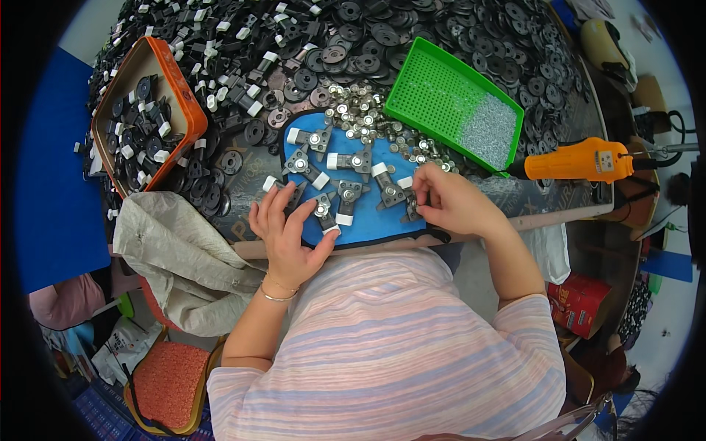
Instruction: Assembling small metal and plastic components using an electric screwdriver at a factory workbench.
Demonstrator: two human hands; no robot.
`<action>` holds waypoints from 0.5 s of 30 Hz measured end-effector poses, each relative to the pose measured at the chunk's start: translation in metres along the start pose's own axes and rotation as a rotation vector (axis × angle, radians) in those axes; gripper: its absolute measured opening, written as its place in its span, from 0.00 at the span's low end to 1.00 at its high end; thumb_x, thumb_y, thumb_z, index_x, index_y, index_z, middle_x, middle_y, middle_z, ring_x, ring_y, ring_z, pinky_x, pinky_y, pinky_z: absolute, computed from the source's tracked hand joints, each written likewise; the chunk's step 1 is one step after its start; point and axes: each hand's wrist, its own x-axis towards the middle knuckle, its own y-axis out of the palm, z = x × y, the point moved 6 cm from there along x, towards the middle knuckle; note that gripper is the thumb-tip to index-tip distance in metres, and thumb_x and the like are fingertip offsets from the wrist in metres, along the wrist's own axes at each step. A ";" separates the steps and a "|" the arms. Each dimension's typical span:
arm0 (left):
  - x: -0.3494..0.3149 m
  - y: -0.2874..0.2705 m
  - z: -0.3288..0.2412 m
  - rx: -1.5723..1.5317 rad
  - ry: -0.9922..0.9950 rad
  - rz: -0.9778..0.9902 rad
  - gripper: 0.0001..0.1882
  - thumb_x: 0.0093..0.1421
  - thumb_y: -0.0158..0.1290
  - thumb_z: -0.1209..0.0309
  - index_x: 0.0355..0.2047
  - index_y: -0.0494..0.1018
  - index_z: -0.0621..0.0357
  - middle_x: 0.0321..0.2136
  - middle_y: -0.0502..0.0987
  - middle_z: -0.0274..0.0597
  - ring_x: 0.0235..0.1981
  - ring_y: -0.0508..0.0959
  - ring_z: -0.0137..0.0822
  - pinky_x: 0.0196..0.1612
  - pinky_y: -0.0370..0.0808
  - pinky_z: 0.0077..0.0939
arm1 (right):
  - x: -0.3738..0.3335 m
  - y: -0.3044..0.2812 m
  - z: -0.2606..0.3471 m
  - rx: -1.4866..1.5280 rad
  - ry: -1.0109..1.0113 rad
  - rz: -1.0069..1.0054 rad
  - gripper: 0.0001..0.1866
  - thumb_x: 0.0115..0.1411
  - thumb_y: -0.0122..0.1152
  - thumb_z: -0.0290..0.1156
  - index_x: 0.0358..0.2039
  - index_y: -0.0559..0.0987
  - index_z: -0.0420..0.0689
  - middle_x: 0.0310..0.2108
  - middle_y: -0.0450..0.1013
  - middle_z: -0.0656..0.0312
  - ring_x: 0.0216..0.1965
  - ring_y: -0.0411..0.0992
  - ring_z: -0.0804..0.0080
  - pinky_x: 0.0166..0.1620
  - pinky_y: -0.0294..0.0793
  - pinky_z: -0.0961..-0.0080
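A blue mat (382, 220) lies at the near edge of the table, with several black plastic parts (351, 192) on it, each with a white end block and a round metal piece on top. My left hand (283, 235) is open, its fingers spread over the parts at the mat's left side; a white-ended part (323, 209) lies by its thumb and forefinger. At the mat's right side my right hand (456, 202) is closed in a pinch over another black part (409, 213). Whatever its fingertips hold is hidden.
Round metal caps (360, 110) are heaped behind the mat. A green tray (423, 95) of small silvery pieces stands right, an orange-rimmed box (193, 125) of black parts left. A yellow power screwdriver (577, 160) lies right. Black discs (382, 33) pile up behind; a grey cloth (184, 257) hangs left.
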 end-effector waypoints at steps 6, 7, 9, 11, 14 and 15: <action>0.000 -0.001 0.000 -0.001 -0.003 -0.003 0.24 0.46 0.61 0.55 0.41 0.74 0.52 0.55 0.65 0.47 0.59 0.58 0.48 0.61 0.40 0.47 | -0.001 -0.016 -0.020 0.273 0.011 -0.036 0.17 0.49 0.60 0.19 0.38 0.66 0.44 0.26 0.69 0.69 0.20 0.63 0.84 0.23 0.60 0.85; 0.000 -0.001 0.000 -0.001 -0.001 -0.003 0.24 0.46 0.62 0.55 0.41 0.74 0.52 0.55 0.65 0.47 0.58 0.59 0.48 0.61 0.40 0.47 | -0.002 -0.027 -0.020 0.167 -0.019 -0.194 0.17 0.48 0.59 0.19 0.38 0.67 0.43 0.27 0.68 0.67 0.20 0.64 0.83 0.24 0.62 0.84; 0.001 -0.001 -0.001 0.000 -0.002 0.000 0.24 0.46 0.61 0.55 0.41 0.74 0.52 0.55 0.65 0.47 0.58 0.59 0.48 0.61 0.40 0.47 | -0.005 -0.033 -0.011 -0.035 -0.043 -0.313 0.16 0.48 0.59 0.19 0.38 0.69 0.43 0.27 0.69 0.66 0.20 0.65 0.81 0.24 0.64 0.82; 0.000 -0.001 0.000 0.003 -0.004 0.003 0.24 0.46 0.61 0.55 0.41 0.74 0.52 0.55 0.65 0.47 0.58 0.59 0.48 0.61 0.40 0.47 | -0.011 -0.033 0.008 -0.324 -0.254 -0.434 0.12 0.48 0.60 0.20 0.35 0.75 0.44 0.24 0.69 0.63 0.20 0.68 0.73 0.25 0.68 0.77; 0.000 0.000 0.000 0.005 -0.005 0.007 0.24 0.46 0.61 0.55 0.41 0.73 0.52 0.55 0.65 0.47 0.59 0.58 0.48 0.61 0.40 0.47 | -0.018 -0.010 0.012 -0.343 -0.201 -0.228 0.10 0.47 0.61 0.24 0.32 0.81 0.48 0.22 0.68 0.62 0.20 0.70 0.67 0.24 0.68 0.73; 0.000 0.000 0.000 0.005 -0.003 0.008 0.24 0.47 0.61 0.55 0.41 0.73 0.52 0.55 0.65 0.47 0.59 0.58 0.48 0.62 0.40 0.47 | -0.020 -0.008 0.011 -0.343 -0.200 -0.228 0.10 0.47 0.61 0.24 0.32 0.81 0.48 0.22 0.68 0.62 0.20 0.70 0.67 0.24 0.68 0.73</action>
